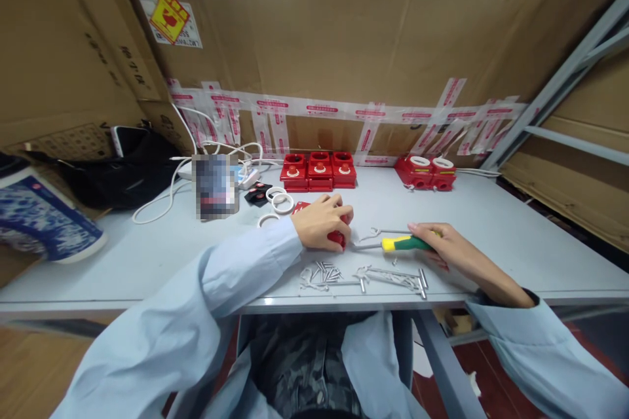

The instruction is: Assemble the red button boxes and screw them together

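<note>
My left hand (324,221) is closed over a red housing (337,237) on the table, and its fingers hide most of the part. In my right hand (445,245) is a screwdriver (405,243) with a green and yellow handle, its shaft pointing left toward the red housing. Whether the tip touches the housing I cannot tell. Just behind the screwdriver lies a thin metal rod (390,231) with a string. Nearer the table edge are a pile of screws (327,271) and several T-shaped metal rods (396,277) with white strings.
White rings (282,203) and black pieces (258,194) lie left of my left hand. Red housings (319,171) stand at the back, with two more (426,173) at right. White cables (171,200), a black bag (122,167) and a blue-white bottle (46,213) occupy the left side. Cardboard (334,33) walls the back.
</note>
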`<state>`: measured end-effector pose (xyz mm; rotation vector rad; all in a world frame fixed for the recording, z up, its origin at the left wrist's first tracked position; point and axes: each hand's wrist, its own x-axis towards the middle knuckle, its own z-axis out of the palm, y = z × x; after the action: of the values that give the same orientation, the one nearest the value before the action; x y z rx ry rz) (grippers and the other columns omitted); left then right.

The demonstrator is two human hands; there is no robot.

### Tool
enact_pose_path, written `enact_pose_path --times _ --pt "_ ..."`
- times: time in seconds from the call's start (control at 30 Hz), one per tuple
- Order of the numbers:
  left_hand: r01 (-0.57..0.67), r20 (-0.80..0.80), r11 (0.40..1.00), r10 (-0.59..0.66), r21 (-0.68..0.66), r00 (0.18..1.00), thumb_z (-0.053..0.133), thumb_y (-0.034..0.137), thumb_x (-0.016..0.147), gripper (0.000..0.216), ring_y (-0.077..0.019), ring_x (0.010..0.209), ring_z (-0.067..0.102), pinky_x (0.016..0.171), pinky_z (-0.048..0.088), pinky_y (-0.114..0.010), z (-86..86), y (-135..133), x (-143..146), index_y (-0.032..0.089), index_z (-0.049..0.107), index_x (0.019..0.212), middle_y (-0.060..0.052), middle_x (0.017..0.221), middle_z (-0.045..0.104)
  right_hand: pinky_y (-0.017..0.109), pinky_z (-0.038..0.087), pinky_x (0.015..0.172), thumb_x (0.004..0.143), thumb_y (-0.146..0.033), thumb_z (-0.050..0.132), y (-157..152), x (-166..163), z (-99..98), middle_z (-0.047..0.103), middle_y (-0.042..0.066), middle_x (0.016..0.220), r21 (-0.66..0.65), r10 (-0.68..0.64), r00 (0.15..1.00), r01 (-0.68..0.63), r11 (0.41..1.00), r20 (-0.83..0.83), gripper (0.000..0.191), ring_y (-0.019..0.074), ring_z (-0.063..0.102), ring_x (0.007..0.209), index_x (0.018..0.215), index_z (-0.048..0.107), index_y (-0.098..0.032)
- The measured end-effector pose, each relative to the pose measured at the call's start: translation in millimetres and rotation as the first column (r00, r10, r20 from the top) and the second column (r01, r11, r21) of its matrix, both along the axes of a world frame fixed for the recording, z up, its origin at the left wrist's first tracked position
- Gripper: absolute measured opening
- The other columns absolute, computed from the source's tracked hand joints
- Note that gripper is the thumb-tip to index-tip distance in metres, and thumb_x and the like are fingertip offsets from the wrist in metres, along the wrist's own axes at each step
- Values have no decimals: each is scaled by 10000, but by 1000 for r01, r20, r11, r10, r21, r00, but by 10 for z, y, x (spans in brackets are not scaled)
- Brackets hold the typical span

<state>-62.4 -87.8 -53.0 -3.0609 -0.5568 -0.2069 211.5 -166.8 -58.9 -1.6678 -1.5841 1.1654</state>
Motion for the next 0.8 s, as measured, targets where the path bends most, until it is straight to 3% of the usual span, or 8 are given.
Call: enact_pose_path --times 0.2,0.27,0.33,0.4,0.43,0.47,0.6,0.8 --pt "5 7 1000 -5 10 1000 698 402 777 137 -245 1010 426 805 310 -360 -11 11 -1 314 732 878 -39 1075 575 236 363 421 733 -498 670 -33 352 222 427 -44 501 254 -240 929 313 915 -281 345 86 413 434 694 549 -177" --pt "6 8 1000 -6 5 1000 700 404 775 138 -244 1015 427 801 308 -355 -11 19 -4 322 732 882 -36 1083 572 244 413 480 723 -397 676 -61 453 305 506 -2 662 388 -376 828 536 750 -416 246 105 483 540 724 556 -181" --pt "2 8 1000 -2 -4 1000 704 411 771 140 -243 1014 428 797 303 -350 -8 30 -8 331 732 884 -30 1083 575 272 452 557 739 -369 631 -83 511 371 506 6 722 565 -463 742 670 482 -485 204 130 521 615 720 518 -200" --pt "-4 4 1000 4 -12 1000 707 424 769 150 -241 1006 428 789 297 -345 -4 42 -15 339 734 889 -27 1078 580 312 460 641 767 -383 597 -92 531 400 509 13 725 778 -571 720 592 209 -395 210 155 540 661 724 487 -210" --pt "-7 4 1000 7 -14 1000 706 430 769 156 -239 1000 428 784 296 -342 -1 47 -19 341 734 894 -28 1076 581 321 449 665 779 -392 593 -88 533 398 520 21 725 871 -634 725 465 160 -270 217 162 538 666 732 486 -209" --pt "-10 3 1000 10 -14 1000 704 433 772 160 -237 993 428 780 296 -341 4 52 -25 340 734 898 -29 1073 583 319 434 670 787 -399 595 -76 534 384 533 29 722 928 -672 734 311 206 -96 222 164 528 657 742 495 -206" --pt "-49 -1 999 49 -17 999 684 446 789 177 -232 977 420 779 307 -344 41 59 -61 332 735 915 -37 1063 582 303 391 630 778 -407 617 61 591 220 624 39 699 566 -239 753 -209 797 614 200 172 522 597 781 586 -209" --pt "-84 108 995 90 -59 990 661 446 810 206 -223 990 403 831 351 -366 151 99 -178 332 724 970 -47 1059 550 343 424 753 745 -383 597 286 724 -29 711 64 888 267 19 731 -272 925 682 310 241 619 785 987 675 -206"
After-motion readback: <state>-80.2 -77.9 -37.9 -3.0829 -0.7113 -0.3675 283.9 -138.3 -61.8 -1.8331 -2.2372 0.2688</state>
